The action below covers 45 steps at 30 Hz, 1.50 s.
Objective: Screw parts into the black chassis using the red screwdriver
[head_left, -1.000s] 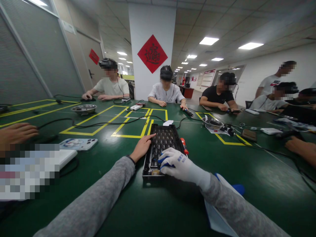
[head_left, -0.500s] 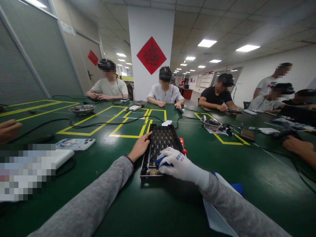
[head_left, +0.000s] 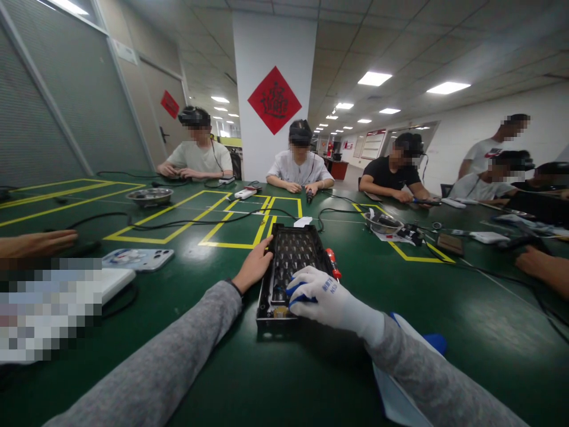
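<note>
A black keyboard frame [head_left: 291, 255] with rows of small holes lies on the green table [head_left: 311, 379] in front of me. My bare left hand [head_left: 255, 267] rests flat against its left edge, fingers stretched out. My right hand [head_left: 320, 293], in a white glove with blue fingertips, is curled over the frame's near right corner; its fingers press together on something I cannot make out. A red-handled screwdriver [head_left: 332, 263] lies along the frame's right side, just beyond the gloved hand.
A phone [head_left: 137, 258] and a white device lie at the left near another person's hand [head_left: 40, 243]. Metal bowls [head_left: 150, 196], cables and yellow tape lines cross the table. Several people sit on the far side and right. A white and blue cloth [head_left: 400, 379] lies under my right forearm.
My hands stay on the keyboard frame almost unmoved. The person's hand at far left has stretched out flat on the table. The person in white opposite has brought both hands together.
</note>
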{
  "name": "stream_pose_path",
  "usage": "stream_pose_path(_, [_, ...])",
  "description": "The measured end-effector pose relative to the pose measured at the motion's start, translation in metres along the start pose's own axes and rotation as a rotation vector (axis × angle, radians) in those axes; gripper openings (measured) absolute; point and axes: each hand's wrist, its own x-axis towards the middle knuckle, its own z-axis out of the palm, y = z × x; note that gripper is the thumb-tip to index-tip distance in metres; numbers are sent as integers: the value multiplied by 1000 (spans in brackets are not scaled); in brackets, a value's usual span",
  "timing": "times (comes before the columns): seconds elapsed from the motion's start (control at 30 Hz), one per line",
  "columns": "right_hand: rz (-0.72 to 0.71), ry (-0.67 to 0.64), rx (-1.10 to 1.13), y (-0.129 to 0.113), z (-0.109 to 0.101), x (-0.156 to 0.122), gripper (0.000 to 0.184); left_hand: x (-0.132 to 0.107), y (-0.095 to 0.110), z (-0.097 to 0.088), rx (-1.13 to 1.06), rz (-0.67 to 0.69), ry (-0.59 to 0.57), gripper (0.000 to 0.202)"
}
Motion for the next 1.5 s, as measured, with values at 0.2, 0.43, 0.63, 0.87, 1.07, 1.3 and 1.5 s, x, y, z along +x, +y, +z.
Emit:
stream_pose_path(0.2, [4, 4, 19, 1, 0, -1, 15, 1, -2, 1, -20, -19, 2, 57])
stream_pose_path(0.43, [-13, 29, -29, 1, 1, -2, 15, 0, 1, 0, -36, -37, -2, 59])
stream_pose_path(0.63, [-33, 6, -19, 1, 1, -2, 13, 0, 2, 0, -16, -107, 2, 65])
stream_pose_path(0.87, [8, 35, -14, 1, 2, -2, 15, 0, 1, 0, -20, -113, 8, 62])
stream_pose_path(1.07, [1, 26, 5, 1, 2, -2, 14, -1, 2, 0, -19, -104, -2, 63])
stream_pose_path(1.3, [5, 35, 4, 1, 2, -1, 14, 0, 1, 1, -20, -105, 6, 61])
stream_pose_path(1.5, [6, 19, -4, 0, 1, -1, 16, 0, -1, 1, -16, -99, 10, 62])
